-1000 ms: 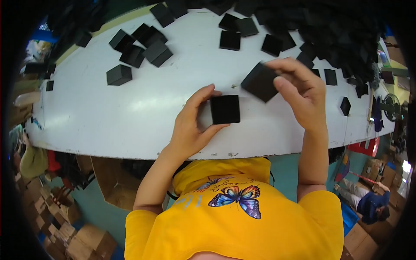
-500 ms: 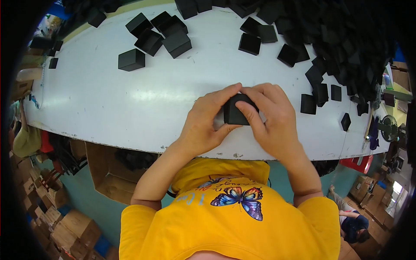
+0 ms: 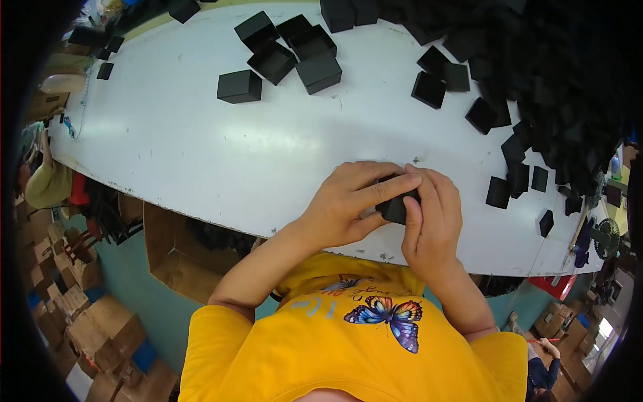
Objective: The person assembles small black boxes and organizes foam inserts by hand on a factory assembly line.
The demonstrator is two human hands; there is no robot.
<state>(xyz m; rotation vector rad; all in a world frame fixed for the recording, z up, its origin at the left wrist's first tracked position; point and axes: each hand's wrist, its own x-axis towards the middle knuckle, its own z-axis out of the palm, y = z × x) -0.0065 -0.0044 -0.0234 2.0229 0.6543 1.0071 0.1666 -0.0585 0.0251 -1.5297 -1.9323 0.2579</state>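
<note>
lettering on the yellow shirt (image 3: 301, 348) is unreadable; left hand (image 3: 343, 206) and right hand (image 3: 434, 229) curl fingers around a plain black box (image 3: 395, 209) at the near edge of the white table (image 3: 234, 154).

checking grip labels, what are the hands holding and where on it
A small black box, clasped by both: left hand across its top, right hand around its right side.

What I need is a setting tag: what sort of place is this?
Probably a box-assembly or packing workshop: a heap of black boxes on a long white table, cardboard cartons stacked on the floor.
</note>
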